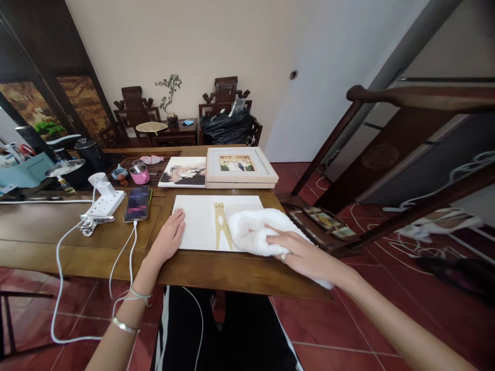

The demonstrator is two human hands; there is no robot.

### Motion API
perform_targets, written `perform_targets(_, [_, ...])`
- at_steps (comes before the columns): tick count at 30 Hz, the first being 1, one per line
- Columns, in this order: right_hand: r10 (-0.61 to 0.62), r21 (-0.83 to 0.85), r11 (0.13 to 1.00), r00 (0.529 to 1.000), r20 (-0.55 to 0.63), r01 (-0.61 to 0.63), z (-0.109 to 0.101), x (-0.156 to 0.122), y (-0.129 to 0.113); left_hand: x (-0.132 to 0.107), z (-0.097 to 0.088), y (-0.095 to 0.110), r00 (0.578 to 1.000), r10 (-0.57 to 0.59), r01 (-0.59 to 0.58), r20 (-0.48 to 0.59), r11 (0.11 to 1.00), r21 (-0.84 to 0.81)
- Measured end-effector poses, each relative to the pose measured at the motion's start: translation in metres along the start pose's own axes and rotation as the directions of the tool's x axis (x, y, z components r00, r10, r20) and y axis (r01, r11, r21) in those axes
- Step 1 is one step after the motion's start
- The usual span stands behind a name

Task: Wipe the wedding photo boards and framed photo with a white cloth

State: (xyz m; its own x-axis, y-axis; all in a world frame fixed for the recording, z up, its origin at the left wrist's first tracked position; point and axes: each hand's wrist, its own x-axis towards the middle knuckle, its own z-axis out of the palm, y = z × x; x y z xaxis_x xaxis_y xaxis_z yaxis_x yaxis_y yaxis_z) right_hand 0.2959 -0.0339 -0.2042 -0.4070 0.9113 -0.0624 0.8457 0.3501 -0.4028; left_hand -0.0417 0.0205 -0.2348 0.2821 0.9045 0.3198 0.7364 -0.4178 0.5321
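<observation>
A white flat board, the back of a picture frame (201, 226), lies on the wooden table (58, 237) with a tan folding stand (221, 224) on it. My left hand (169, 238) rests flat and open on the board's left edge. My right hand (299, 251), with a ring on it, presses a white cloth (253, 229) against the board's right part, fingers curled into the cloth.
Behind the board lie a stack of framed photos (242, 167) and a photo print (183, 172). To the left are a phone (137, 204) on a white cable, a power strip (104, 203), a pink cup (139, 174). A dark wooden rack (386, 154) stands right.
</observation>
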Motion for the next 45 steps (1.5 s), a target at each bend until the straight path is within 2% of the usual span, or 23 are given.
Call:
perform_targets(2, [-0.008,-0.001,1.000,0.999,-0.033,0.008,-0.004,0.019,0.005,0.000,0.000,-0.001,1.000,0.006,-0.007,-0.004,1.000,-0.001])
perform_targets(8, [-0.141,-0.074,0.988,0.986,-0.092,0.135,-0.019,0.104,0.015,0.000,-0.001,-0.001,1.000,0.001,-0.001,-0.002,1.000,-0.007])
perform_targets(11, [-0.145,-0.079,0.988,0.982,-0.122,0.136,-0.020,0.123,0.016,0.000,-0.002,-0.001,1.000,-0.005,0.005,0.001,1.000,-0.006])
perform_targets(13, [-0.128,-0.082,0.990,0.985,-0.118,0.119,-0.018,0.120,0.014,0.000,-0.002,0.000,1.000,-0.008,0.008,0.006,1.000,-0.004])
perform_targets(15, [-0.105,-0.097,0.991,0.990,-0.095,0.095,-0.015,0.104,0.010,0.001,-0.002,0.000,1.000,-0.009,0.009,0.009,1.000,-0.004])
perform_targets(22, [-0.131,-0.062,0.989,0.988,0.076,0.136,-0.007,0.003,-0.019,0.001,-0.001,0.000,1.000,0.003,-0.003,-0.001,1.000,-0.026])
perform_targets(24, [-0.134,-0.034,0.990,0.986,0.097,0.137,-0.006,-0.016,-0.023,0.001,0.000,-0.001,1.000,0.004,-0.004,-0.002,1.000,-0.027])
perform_targets(26, [-0.114,-0.024,0.993,0.988,0.106,0.117,-0.005,-0.023,-0.023,0.001,0.001,-0.003,1.000,0.010,-0.010,-0.002,1.000,-0.025])
perform_targets(29, [-0.065,-0.026,0.997,0.992,0.109,0.068,-0.007,-0.007,-0.015,0.001,0.001,-0.003,1.000,0.015,-0.015,0.002,1.000,-0.015])
perform_targets(34, [-0.021,-0.017,1.000,1.000,0.010,0.021,-0.017,0.063,0.000,0.001,0.000,-0.003,1.000,0.010,-0.010,0.006,1.000,-0.012])
perform_targets(38, [-0.063,-0.015,0.998,0.993,-0.101,0.062,-0.021,0.104,0.002,0.001,0.000,-0.003,1.000,0.012,-0.012,0.003,1.000,-0.026])
perform_targets(41, [-0.118,-0.059,0.992,0.984,-0.132,0.111,-0.018,0.108,-0.001,0.001,0.000,-0.003,1.000,0.011,-0.011,0.003,1.000,-0.015])
perform_targets(45, [-0.147,-0.094,0.986,0.985,-0.091,0.138,-0.012,0.076,-0.008,0.002,0.000,-0.002,1.000,0.007,-0.007,0.010,1.000,-0.006])
